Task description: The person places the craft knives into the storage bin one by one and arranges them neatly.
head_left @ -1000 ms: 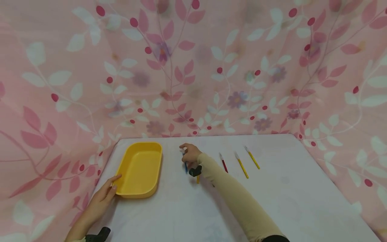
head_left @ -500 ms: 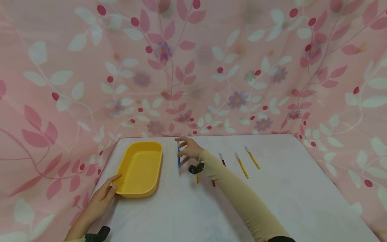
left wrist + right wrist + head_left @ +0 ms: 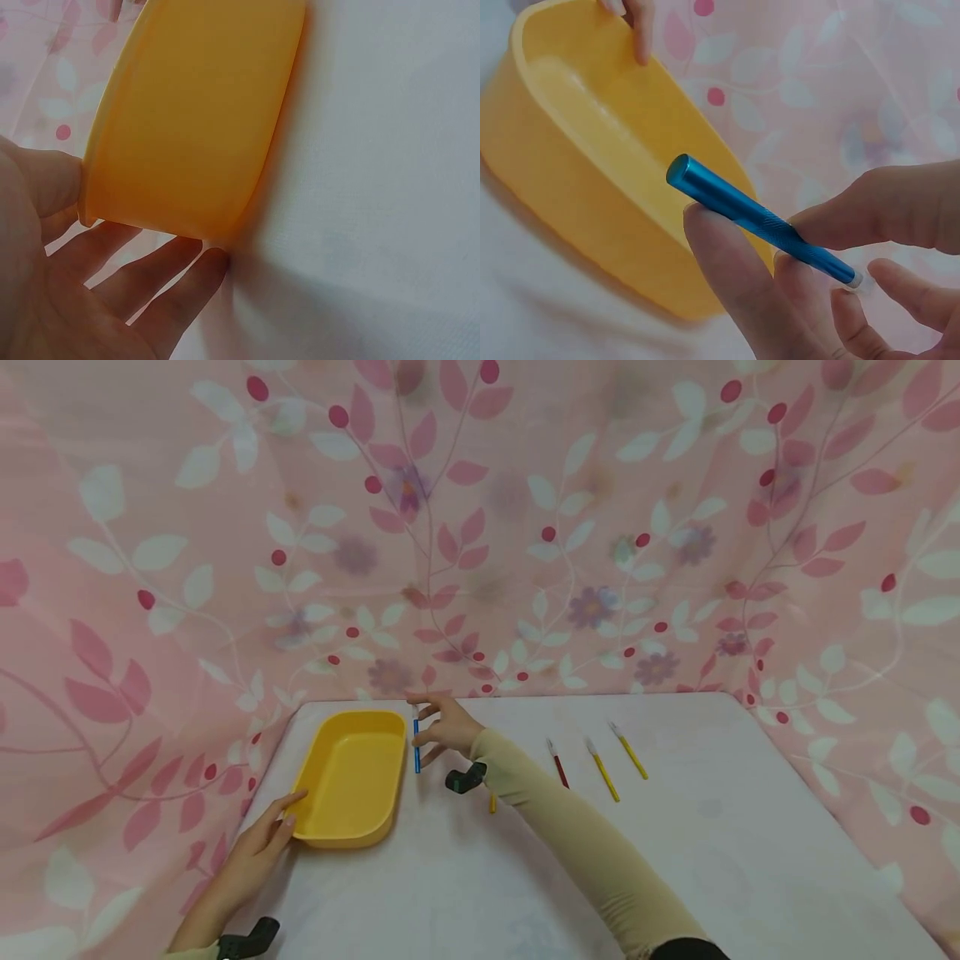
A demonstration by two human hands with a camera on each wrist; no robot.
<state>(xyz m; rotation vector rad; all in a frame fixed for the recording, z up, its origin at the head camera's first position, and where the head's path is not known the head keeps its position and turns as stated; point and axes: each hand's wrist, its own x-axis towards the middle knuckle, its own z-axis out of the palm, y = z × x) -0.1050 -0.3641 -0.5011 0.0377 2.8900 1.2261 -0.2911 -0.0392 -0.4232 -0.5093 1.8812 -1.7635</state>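
The right hand (image 3: 450,728) pinches a blue pen-shaped tool (image 3: 417,746) just right of the yellow tray (image 3: 349,840). In the right wrist view the blue tool (image 3: 735,206) lies between thumb and fingers, its pale tip end pointing down and right. The left hand (image 3: 251,852) holds the tray's near left corner. Seen in the left wrist view, the left hand's thumb is on the tray's rim (image 3: 88,172) and its fingers are under the near end. The tray's inside shows no items.
Right of the right hand lie a red tool (image 3: 558,764) and two yellow ones (image 3: 602,777) (image 3: 633,757). Part of another yellow tool (image 3: 492,803) shows beneath the right forearm. A pink floral cloth (image 3: 480,568) hangs behind the white table (image 3: 750,860).
The right hand has moved left toward the tray, lifting the blue tool and turning it more upright in the head view. The left hand stays on the tray.
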